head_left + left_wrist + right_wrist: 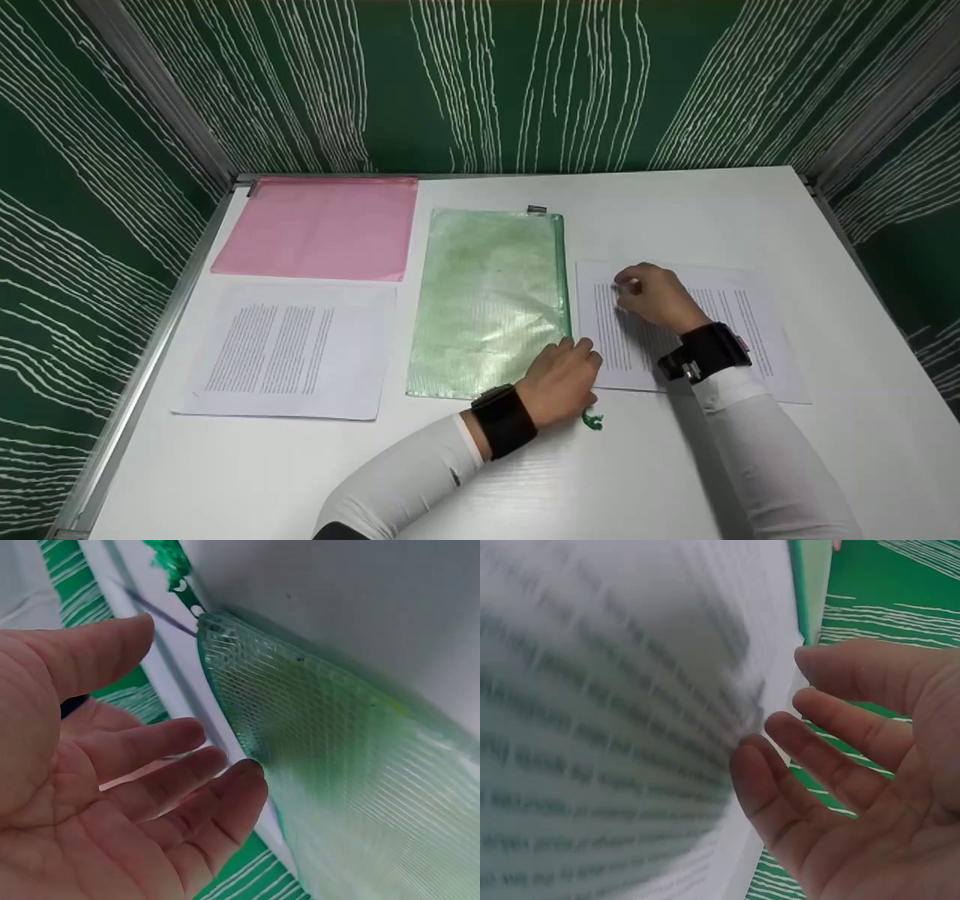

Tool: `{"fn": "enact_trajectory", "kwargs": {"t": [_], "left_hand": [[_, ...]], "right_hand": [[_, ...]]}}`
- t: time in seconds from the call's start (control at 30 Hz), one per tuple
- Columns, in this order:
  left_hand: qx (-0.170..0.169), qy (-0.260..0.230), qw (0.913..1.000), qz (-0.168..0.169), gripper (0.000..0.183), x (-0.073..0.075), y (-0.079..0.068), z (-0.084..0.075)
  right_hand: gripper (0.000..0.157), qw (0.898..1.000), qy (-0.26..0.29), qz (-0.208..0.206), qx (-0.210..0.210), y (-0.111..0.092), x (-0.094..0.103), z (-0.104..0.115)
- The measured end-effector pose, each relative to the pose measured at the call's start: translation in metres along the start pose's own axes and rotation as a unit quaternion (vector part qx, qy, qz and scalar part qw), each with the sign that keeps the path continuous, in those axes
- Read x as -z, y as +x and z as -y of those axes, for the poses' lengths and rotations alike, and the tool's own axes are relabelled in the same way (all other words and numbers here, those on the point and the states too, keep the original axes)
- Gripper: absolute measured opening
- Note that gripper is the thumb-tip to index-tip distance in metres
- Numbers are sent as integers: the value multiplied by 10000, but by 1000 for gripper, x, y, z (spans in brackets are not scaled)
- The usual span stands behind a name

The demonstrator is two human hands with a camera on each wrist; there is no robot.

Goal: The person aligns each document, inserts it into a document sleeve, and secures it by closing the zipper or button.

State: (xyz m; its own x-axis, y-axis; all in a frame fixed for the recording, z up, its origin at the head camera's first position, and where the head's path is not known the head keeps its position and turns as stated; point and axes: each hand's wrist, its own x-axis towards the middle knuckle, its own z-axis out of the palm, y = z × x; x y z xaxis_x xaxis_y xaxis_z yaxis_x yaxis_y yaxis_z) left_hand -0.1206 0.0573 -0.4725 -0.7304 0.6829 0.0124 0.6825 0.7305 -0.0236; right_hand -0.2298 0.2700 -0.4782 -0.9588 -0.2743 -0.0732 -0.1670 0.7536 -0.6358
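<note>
A translucent green zip folder (487, 300) lies in the middle of the table, its zip edge to the right. My left hand (559, 379) is at its lower right corner, near a frayed green cord (592, 420). In the left wrist view that hand's fingers are loosely bent beside the edge of the folder (322, 720), pinching nothing; the little finger is close to the edge, contact unclear. Over the printed sheets (720, 330) on the right hovers my right hand (658, 298). The right wrist view shows its relaxed fingers (761, 787) with no paper between them.
A pink folder (322, 229) lies at the back left of the white table (480, 487). In front of it is another set of printed sheets (289, 352). Green walls (390, 97) with white lines enclose the table's back and sides.
</note>
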Motion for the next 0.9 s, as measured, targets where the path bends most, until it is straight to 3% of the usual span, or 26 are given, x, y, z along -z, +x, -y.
{"fn": "enact_trajectory", "kwargs": {"t": [0.2,0.33,0.63,0.9], "left_hand": [[68,420,9990,108,44,-7,13,-4],[181,440,9987,165,46,-9,17,-5],[198,612,9979,-12,35,-10,23,-6],[197,335,9992,-96,30,-11,32,-4]], "right_hand": [[47,9998,-221,-23,5,4,2,-7],[48,9993,-370,-30,99,5,4,-12],[46,9985,-515,156,98,3,6,-16],[43,9968,-756,186,157,-7,4,-13]]}}
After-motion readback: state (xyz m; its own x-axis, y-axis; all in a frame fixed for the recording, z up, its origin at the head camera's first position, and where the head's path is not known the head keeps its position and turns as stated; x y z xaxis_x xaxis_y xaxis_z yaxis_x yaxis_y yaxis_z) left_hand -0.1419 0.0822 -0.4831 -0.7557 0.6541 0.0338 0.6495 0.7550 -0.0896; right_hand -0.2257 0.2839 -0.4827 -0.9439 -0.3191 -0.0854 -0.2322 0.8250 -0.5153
